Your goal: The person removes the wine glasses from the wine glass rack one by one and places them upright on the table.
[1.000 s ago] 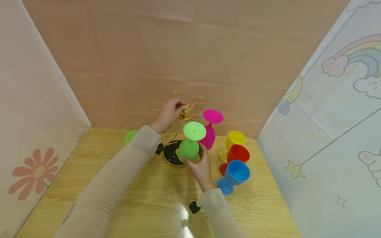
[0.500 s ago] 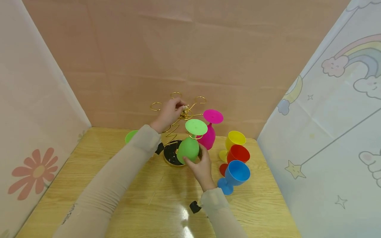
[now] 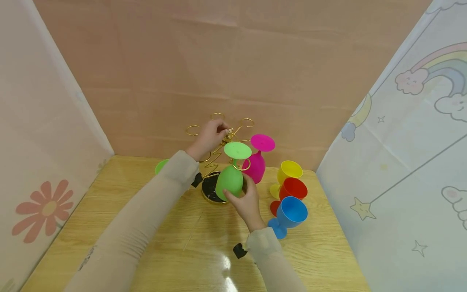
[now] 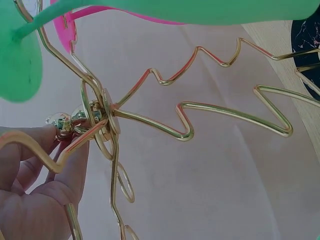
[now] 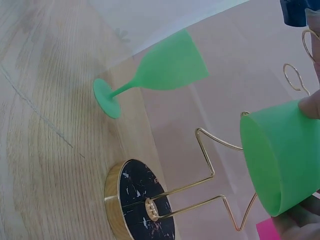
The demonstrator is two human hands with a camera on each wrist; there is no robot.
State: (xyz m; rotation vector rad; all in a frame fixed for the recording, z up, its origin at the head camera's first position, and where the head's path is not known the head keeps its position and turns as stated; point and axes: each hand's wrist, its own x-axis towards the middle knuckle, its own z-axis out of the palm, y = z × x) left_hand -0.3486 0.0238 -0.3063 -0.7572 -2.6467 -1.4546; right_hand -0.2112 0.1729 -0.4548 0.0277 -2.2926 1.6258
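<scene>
My left hand (image 3: 209, 136) pinches the ornamented knob (image 4: 62, 125) on top of a gold wire glass rack (image 4: 182, 120). In my right hand (image 3: 249, 202) is a green goblet (image 3: 230, 182), held by its bowl with the mouth down and the foot up. The goblet's stem stands against a front ring (image 3: 241, 165) of the rack; I cannot tell whether it sits fully inside. Just behind, a magenta goblet (image 3: 254, 167) hangs upside down from the rack. The rack's round black base (image 3: 209, 188) with a gold rim is partly covered by the green bowl.
Upright yellow (image 3: 290, 172), red (image 3: 293, 188) and blue goblets (image 3: 292, 213) stand at the right of the wooden table (image 3: 204, 251). Another green goblet (image 5: 167, 65) stands left of the rack, mostly behind my left arm. Bare rings (image 3: 192, 130) reach out at the back.
The green goblet has risen slightly and shifted a little left, bringing its stem to the front ring, which now shows beside it. My left hand stays on the knob.
</scene>
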